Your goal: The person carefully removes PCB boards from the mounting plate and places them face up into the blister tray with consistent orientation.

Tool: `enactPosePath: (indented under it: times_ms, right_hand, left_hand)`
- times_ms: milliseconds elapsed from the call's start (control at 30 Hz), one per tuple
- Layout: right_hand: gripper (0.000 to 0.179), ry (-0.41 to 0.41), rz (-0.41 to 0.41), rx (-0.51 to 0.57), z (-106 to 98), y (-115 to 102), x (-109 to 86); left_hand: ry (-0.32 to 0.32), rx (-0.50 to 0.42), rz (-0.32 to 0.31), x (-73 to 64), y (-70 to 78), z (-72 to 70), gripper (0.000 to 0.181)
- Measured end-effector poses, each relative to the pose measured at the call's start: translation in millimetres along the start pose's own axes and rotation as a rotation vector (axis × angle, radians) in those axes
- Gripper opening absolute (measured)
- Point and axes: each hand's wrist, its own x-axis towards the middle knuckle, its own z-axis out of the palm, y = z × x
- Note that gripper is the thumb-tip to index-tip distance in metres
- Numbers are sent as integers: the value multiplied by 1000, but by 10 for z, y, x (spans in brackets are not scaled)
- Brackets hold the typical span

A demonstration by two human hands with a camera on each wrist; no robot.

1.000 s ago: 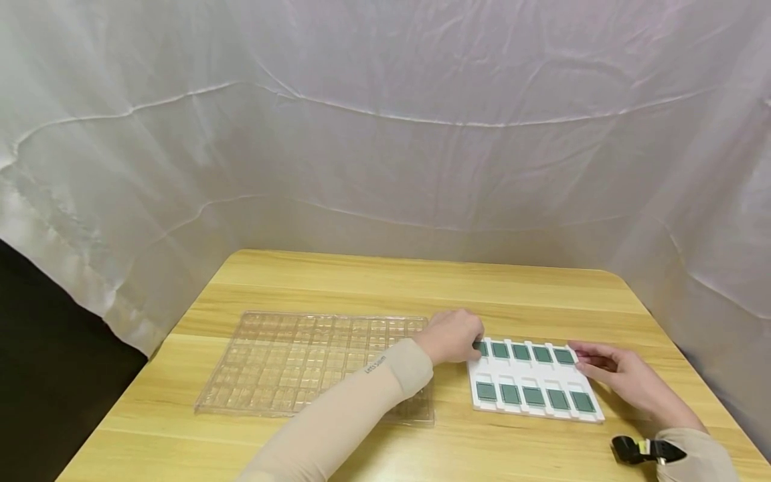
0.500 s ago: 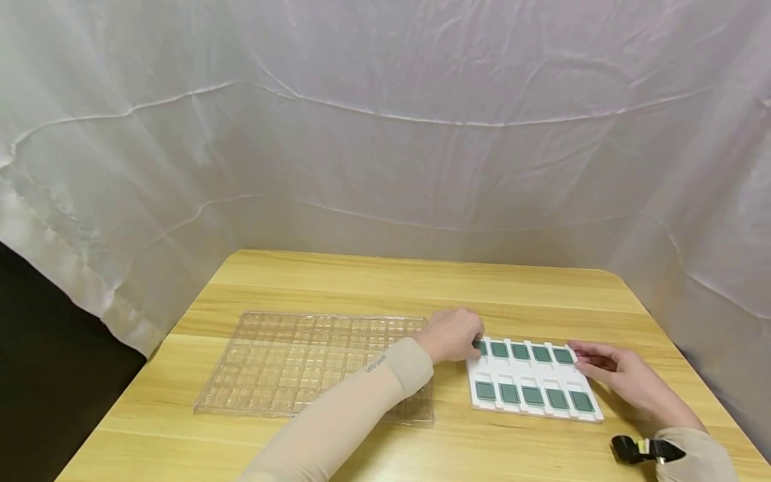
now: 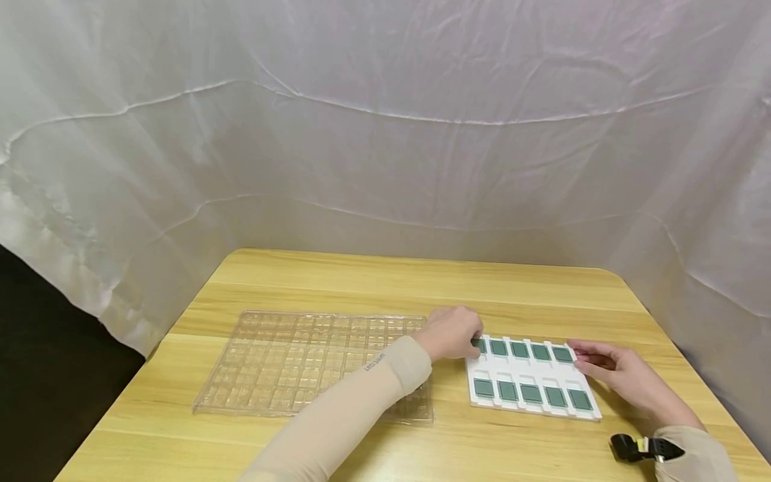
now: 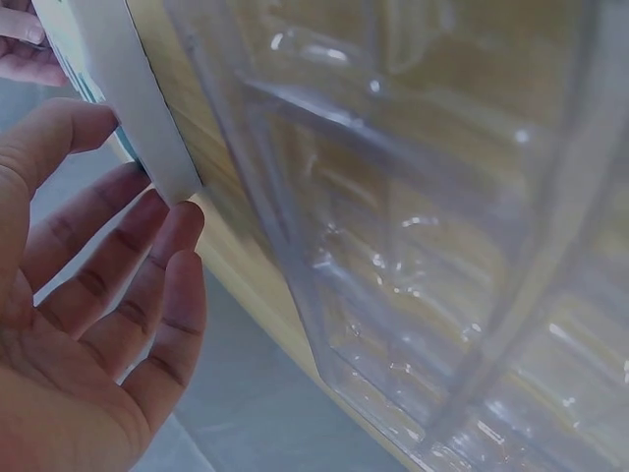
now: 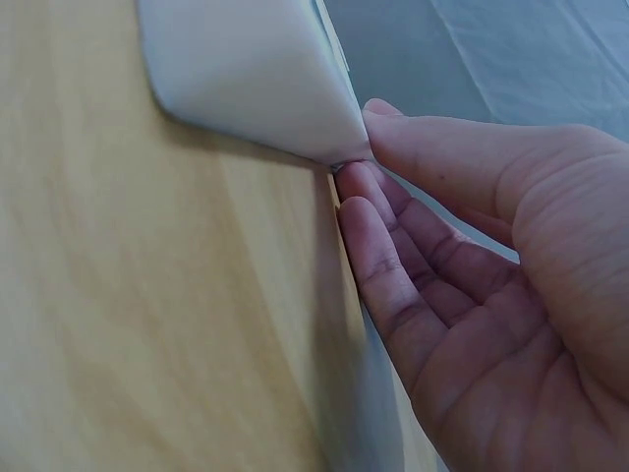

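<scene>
Ten flat square green chips (image 3: 531,393) all in your white rectangular tray (image 3: 527,368); left hand (image 3: 450,333) half-curled at one, hold unclear; right hand (image 3: 626,376) pinching tray.

The high head view, facing forward and down, shares its lower-right white tray (image 3: 523,367) with both close wrist views
</scene>
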Motion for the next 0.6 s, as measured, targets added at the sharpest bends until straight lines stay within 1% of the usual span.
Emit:
enactPosePath:
  times_ms: [133,267,400,600]
  right_hand:
    - [52,-1,-2,6,-2,-1,-3]
    - [52,0,-3,4,-3,-4,-4]
    - [52,1,1,3,-5,-11,-3]
    - [52,0,2,1,-11,-13,-1]
  left_hand:
    - [-2,-4,-1,-1,2,0,37]
    - [4,-16,8,-13,3,-21,29]
    - [20,-32,13,-38,-11,-68,23]
    - [23,-68,16,-71,-83,-152,12]
